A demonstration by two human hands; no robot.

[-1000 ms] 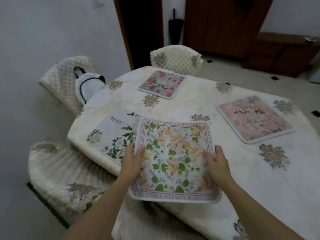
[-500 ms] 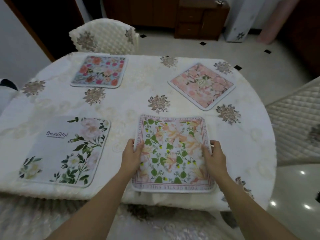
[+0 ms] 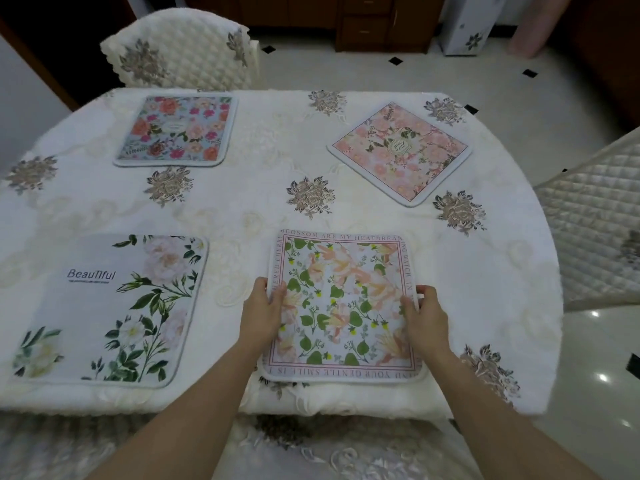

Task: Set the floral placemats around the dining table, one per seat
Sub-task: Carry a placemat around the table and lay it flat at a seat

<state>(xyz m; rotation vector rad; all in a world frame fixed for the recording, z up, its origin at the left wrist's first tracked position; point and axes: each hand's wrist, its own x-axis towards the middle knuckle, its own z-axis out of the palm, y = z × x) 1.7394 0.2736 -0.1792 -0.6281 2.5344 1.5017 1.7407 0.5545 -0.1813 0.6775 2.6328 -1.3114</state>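
Grip: left hand (image 3: 264, 308) pinches the left edge of the leaf-print placemat (image 3: 346, 299), thumb on top of the print, other fingers curled at the rim. Right hand (image 3: 428, 318) does the same on the right edge, thumb on top, fingers wrapped at the rim. Both grip about halfway along their sides. Can't tell whether the fingertips are under the mat or just against its side.

Mat location: lies flat on the tablecloth (image 3: 242, 209) at the near edge of the table, directly in front of the person and squared to that edge. Pink text border runs round it, with green leaves and peach flowers inside. Its near edge sits just short of where the cloth drops off.

Other mats, all flat on the cloth and apart from one another:
- "Beautiful" placemat (image 3: 104, 306), grey-white with white flowers: near-left, beside the gripped one with a gap between.
- blue placemat (image 3: 176, 131) with red and pink blooms: far-left, in front of the far chair (image 3: 183, 53).
- pink placemat (image 3: 400, 154): far-right, turned at an angle, one corner pointing to the near side, nearest the right chair (image 3: 595, 237).

Both chairs wear quilted cream covers. Another cream embroidered cover shows below the table edge, between the forearms. Dark wooden cabinet (image 3: 381, 26) stands on the tiled floor beyond the table.
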